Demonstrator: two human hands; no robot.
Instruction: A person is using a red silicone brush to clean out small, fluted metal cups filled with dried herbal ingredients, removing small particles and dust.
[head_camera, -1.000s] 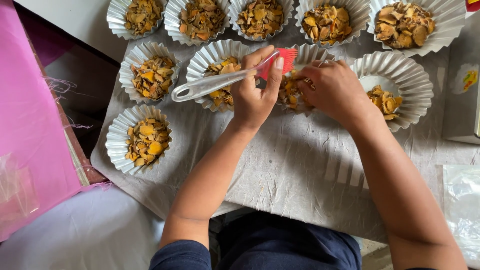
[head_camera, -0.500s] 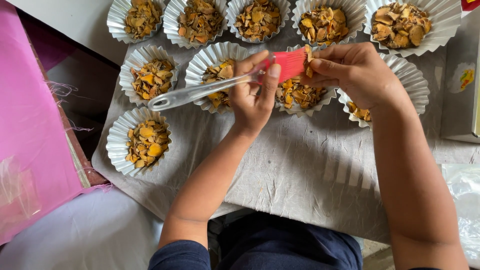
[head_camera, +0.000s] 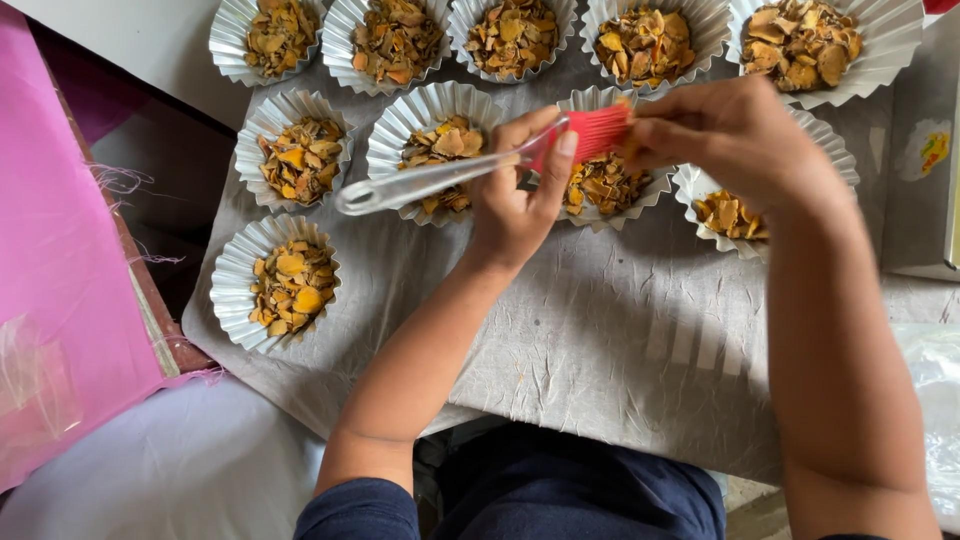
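My left hand (head_camera: 518, 196) grips a pastry brush (head_camera: 430, 179) with a clear handle and red bristles, held level above the fluted paper cups. The handle points left and the bristles point right. My right hand (head_camera: 735, 135) pinches the red bristle end with its fingertips, directly over a fluted cup of dried yellow-orange slices (head_camera: 603, 182). Another cup of slices (head_camera: 441, 146) lies under the handle, and a cup (head_camera: 729, 214) sits partly hidden below my right wrist.
Several more fluted cups of dried slices line the back row (head_camera: 513, 33) and left side (head_camera: 290, 284) of a grey crumpled cloth (head_camera: 590, 350). A pink board (head_camera: 55, 260) stands at left. A box edge (head_camera: 925, 180) lies at right.
My right hand has moved from the cup up onto the brush's red bristles. The brush has shifted slightly right and upward in my left hand.
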